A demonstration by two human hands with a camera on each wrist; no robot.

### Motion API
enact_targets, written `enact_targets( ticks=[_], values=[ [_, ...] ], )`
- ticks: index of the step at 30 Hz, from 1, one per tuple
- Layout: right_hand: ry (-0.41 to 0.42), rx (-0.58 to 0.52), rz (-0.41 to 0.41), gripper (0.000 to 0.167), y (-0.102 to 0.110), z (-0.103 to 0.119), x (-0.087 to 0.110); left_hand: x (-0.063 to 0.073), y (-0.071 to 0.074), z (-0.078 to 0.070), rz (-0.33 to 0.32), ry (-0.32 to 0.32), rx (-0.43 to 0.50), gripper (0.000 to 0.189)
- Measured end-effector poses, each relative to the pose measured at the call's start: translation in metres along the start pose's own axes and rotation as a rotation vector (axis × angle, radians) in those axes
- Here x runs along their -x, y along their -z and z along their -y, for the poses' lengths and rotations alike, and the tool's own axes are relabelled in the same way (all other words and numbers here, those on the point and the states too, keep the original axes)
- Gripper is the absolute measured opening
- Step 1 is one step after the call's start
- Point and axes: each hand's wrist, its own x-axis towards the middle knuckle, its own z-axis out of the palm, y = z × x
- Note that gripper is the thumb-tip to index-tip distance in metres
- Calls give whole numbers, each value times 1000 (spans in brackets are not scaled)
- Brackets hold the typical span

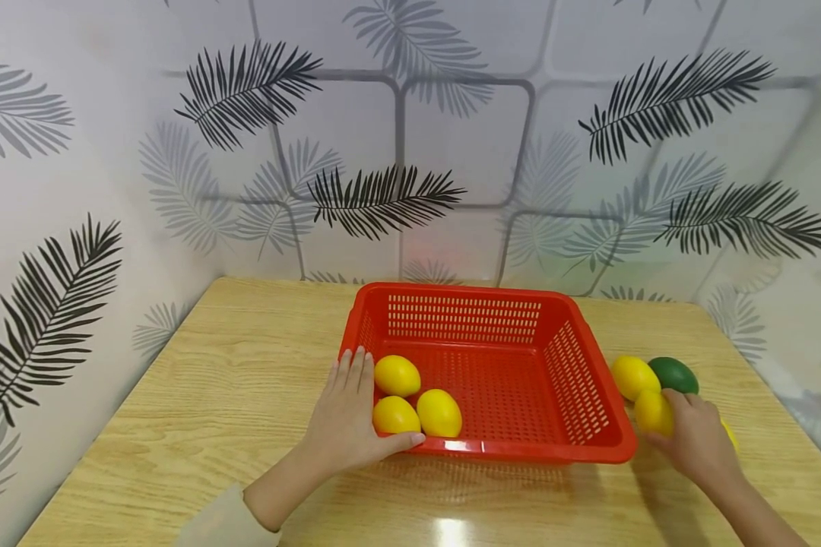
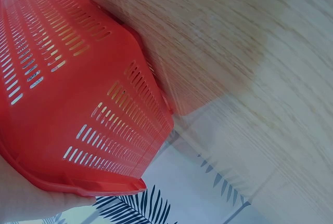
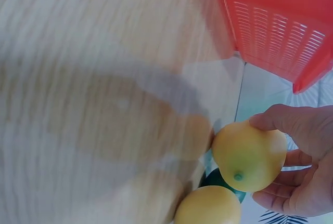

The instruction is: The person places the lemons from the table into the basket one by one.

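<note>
A red slotted plastic basket (image 1: 520,450) stands on the table with three yellow lemons in its left front corner, one lemon (image 1: 397,375) behind two others. My left hand (image 1: 342,425) rests on that corner, straight fingers along the left rim and thumb along the front rim. To the basket's right, my right hand (image 1: 703,441) grips a yellow lemon (image 1: 654,413) between thumb and fingers; its green-tipped end faces the right wrist camera. Just behind it lie another lemon (image 1: 632,377) and a dark green fruit (image 1: 673,375). My right hand mostly hides one more yellow fruit (image 1: 729,434).
The light wood table (image 1: 246,365) extends left of and in front of the basket. A leaf-patterned wall (image 1: 465,152) rises behind the table's back edge, with wall on both sides too. The basket's right wall (image 3: 281,31) stands close to the held lemon.
</note>
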Motion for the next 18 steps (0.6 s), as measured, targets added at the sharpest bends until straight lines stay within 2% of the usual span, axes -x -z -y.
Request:
enact_targets(
  ticks=[12, 18],
  values=[
    [56, -1, -73, 59, 13, 9, -12, 0, 2, 0, 22, 11, 7, 114],
    [44, -36, -58, 59, 20, 14, -19, 0, 3, -1, 24, 8, -1, 113]
  ],
)
